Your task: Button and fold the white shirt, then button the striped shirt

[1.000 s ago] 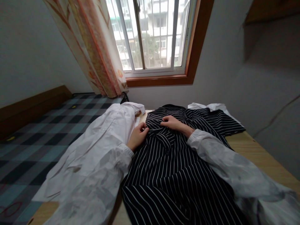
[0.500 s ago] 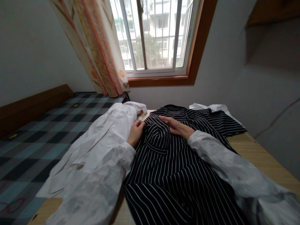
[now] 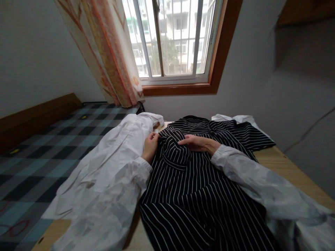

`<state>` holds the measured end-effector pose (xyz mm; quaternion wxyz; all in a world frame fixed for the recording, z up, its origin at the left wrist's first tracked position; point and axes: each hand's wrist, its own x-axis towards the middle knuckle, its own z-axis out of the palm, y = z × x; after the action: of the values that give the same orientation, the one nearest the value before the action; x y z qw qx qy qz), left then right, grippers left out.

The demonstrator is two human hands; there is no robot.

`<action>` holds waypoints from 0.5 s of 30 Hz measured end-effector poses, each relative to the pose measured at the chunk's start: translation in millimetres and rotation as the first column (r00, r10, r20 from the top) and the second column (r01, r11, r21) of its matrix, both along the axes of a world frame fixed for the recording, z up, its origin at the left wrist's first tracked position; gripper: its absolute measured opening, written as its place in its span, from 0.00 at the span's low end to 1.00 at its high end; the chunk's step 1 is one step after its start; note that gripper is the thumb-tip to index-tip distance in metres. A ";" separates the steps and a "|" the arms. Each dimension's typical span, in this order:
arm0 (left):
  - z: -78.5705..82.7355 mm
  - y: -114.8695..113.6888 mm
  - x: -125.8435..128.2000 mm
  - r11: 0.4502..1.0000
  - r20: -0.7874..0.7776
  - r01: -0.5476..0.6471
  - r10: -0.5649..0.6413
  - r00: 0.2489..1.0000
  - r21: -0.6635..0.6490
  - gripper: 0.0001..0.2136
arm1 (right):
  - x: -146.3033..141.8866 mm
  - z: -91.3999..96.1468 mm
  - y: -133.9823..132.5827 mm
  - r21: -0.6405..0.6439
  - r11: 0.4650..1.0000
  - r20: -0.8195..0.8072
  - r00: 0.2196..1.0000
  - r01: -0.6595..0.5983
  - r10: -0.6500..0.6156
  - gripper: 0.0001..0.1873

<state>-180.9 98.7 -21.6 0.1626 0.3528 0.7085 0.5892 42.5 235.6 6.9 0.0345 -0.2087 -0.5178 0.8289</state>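
Note:
A black shirt with white stripes (image 3: 199, 188) lies spread over the wooden table, its short left-side sleeve (image 3: 176, 153) bunched up under my hands. My left hand (image 3: 151, 145) is closed in a pinch on the edge of that sleeve. From the right, my right hand (image 3: 200, 143) grips the sleeve fabric, thumb and forefinger reaching left over a fold; its other fingers are partly hidden. Beside my left hand and forearm lies a white shirt (image 3: 115, 150), partly covered by my sleeve.
The wooden table (image 3: 290, 170) shows at the right. More white cloth (image 3: 235, 118) lies behind the striped shirt. A bed with a checked cover (image 3: 52, 150) adjoins on the left. At the back are a curtain (image 3: 104, 52) and a barred window (image 3: 172, 42).
My right hand has come slightly lower, its thumb and forefinger now over the sleeve's fold, which has changed shape. The left hand has shifted slightly left, still pinching the sleeve edge.

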 end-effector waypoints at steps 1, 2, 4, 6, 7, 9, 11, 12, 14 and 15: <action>-0.9 0.2 -0.9 1.000 -0.001 0.003 -0.003 1.000 0.002 0.09 | 3.5 -0.7 -0.1 0.031 0.999 0.008 1.000 -0.012 0.012 0.16; -1.6 0.4 -1.6 1.000 0.005 0.002 -0.002 1.000 0.004 0.09 | 6.4 -1.5 1.4 0.058 0.998 0.010 1.000 0.004 -0.005 0.17; -2.6 1.0 -2.8 1.000 0.028 -0.009 0.009 1.000 0.006 0.10 | 11.3 -2.5 9.7 0.106 0.986 -0.019 0.991 0.131 -0.129 0.17; -2.7 1.4 -3.4 1.000 0.043 -0.018 0.018 0.999 -0.003 0.11 | 16.9 -2.5 23.4 0.148 0.933 -0.079 0.944 0.329 -0.321 0.16; -2.5 1.4 -3.4 1.000 0.041 -0.017 0.018 0.999 -0.008 0.11 | 20.6 -2.5 30.9 0.165 0.897 -0.106 0.912 0.410 -0.397 0.16; -1.8 0.9 -3.1 1.000 0.028 -0.012 0.012 1.000 -0.007 0.11 | 30.7 -3.6 45.1 0.219 0.849 -0.113 0.877 0.480 -0.467 0.17; -1.2 0.4 -2.2 1.000 0.019 -0.009 0.009 1.000 -0.007 0.11 | 43.5 -7.4 56.1 0.357 0.831 -0.046 0.896 0.428 -0.442 0.18; -1.1 0.3 -1.6 1.000 0.017 -0.003 0.003 1.000 -0.015 0.10 | 50.2 -10.2 60.3 0.451 0.819 0.013 0.914 0.356 -0.405 0.17; -1.2 0.6 -0.3 0.998 -0.001 0.013 -0.013 1.000 -0.059 0.09 | 62.2 -15.8 66.4 0.617 0.771 0.150 0.939 0.155 -0.310 0.18; -1.4 0.8 0.2 0.995 -0.020 0.024 -0.026 0.999 -0.093 0.08 | 66.7 -18.1 68.6 0.661 0.749 0.214 0.944 0.049 -0.250 0.19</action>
<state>-180.7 99.5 -23.0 0.1784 0.3600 0.7322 0.5499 109.1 304.1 -11.2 0.0955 -0.3437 -0.7525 0.5536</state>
